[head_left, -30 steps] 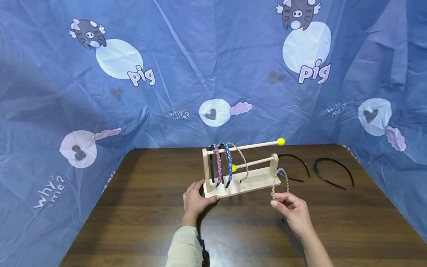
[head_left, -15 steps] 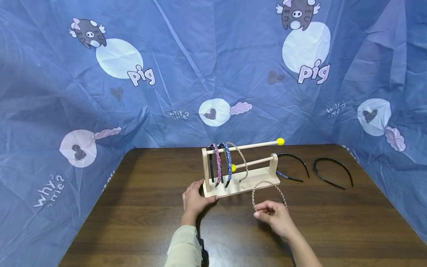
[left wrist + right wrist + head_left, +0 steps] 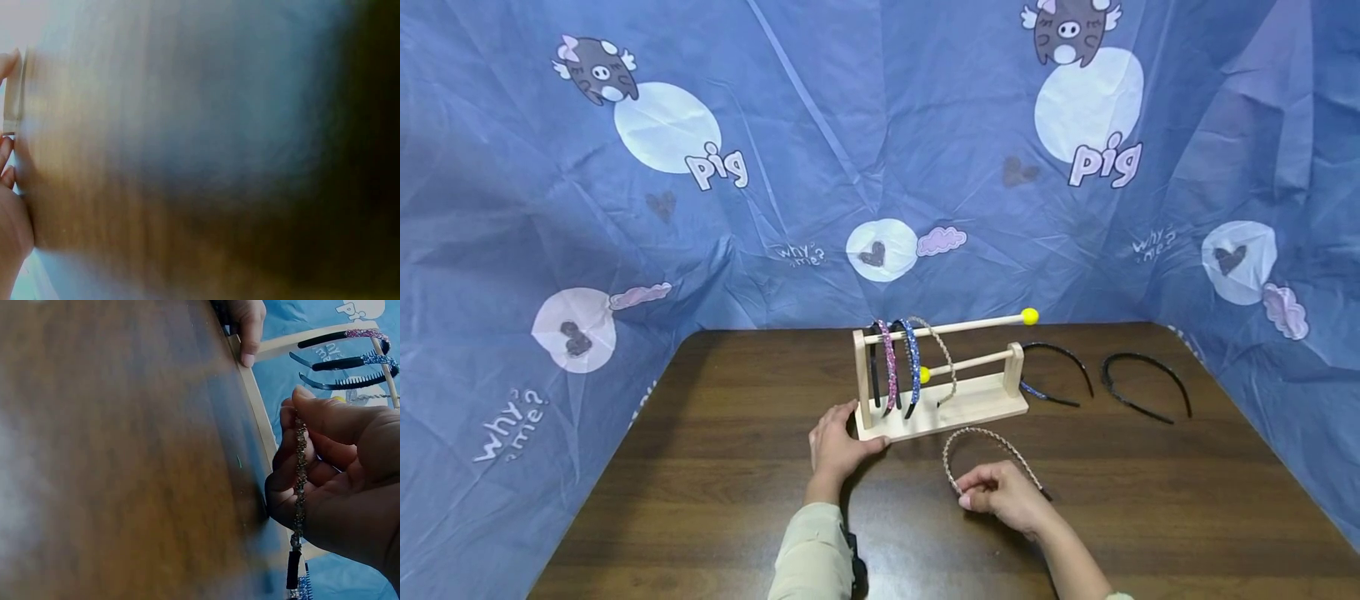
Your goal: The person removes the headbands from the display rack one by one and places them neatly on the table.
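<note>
A pale wooden headband stand (image 3: 988, 402) has two bars with yellow ball tips. Over its upper bar hang a pink glitter headband (image 3: 891, 371), a blue glitter headband (image 3: 915, 371) and a beige braided headband (image 3: 951, 362). My left hand (image 3: 835, 447) holds the left end of the base, thumb along the front edge; only part of this hand shows in the left wrist view. In front of the stand, my right hand (image 3: 1003, 497) pinches a second beige braided headband (image 3: 300, 469) near one end, its arch pointing away from me and its other, black-tipped end to the right.
On the brown table (image 3: 715, 467), right of the stand, lie a dark headband with blue glitter (image 3: 1063, 354) and a black headband (image 3: 1157, 363). Blue printed cloth (image 3: 790, 167) rises behind the table and at both sides. The lower bar carries no headband.
My right hand has moved left and nearer to me with the braided headband, which has turned from nearly edge-on to a wide arch. My left hand has stayed on the stand.
</note>
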A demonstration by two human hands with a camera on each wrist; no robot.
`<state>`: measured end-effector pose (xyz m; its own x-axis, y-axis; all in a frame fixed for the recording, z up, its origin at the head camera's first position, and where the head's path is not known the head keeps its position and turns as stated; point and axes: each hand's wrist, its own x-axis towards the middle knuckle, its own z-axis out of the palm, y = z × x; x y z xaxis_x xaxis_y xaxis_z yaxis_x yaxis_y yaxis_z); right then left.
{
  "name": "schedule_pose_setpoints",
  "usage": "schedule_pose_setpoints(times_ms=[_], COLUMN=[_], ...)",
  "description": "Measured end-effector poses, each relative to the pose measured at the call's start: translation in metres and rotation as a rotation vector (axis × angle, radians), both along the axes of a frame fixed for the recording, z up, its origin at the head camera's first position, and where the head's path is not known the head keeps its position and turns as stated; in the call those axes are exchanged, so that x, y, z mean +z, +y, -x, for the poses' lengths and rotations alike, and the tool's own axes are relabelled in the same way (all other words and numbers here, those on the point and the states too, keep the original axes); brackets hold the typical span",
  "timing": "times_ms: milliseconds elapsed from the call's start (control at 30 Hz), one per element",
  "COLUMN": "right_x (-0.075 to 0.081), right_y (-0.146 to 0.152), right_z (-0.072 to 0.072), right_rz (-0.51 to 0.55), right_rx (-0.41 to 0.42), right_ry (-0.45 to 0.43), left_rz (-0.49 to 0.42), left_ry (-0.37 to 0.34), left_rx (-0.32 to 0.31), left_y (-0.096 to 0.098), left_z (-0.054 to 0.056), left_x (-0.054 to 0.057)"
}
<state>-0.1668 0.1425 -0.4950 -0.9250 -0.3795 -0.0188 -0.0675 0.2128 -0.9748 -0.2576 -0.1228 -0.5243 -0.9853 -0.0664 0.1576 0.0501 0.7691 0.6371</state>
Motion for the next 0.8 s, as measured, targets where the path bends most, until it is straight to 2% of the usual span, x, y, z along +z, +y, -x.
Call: schedule_pose_setpoints(times_ms=[300, 467, 800], right_x=[0.001, 0.003, 0.0], right_y=[-0.004, -0.012, -0.017], right_z=[0.006, 0.01, 0.013], right_rz=[-0.092, -0.09, -0.084], right_rx=[0.136, 0.159, 0.194], right_ry=[-0.007, -0.035, -0.009], left_rz=[0.003, 0.004, -0.007], left_ry=[0.004, 0.006, 0.007], left_rx=[0.0, -0.002, -0.007], left_y=[0.0, 0.001, 0.0], left_z=[-0.001, -0.002, -0.002], left_x=[0.001, 0.003, 0.004])
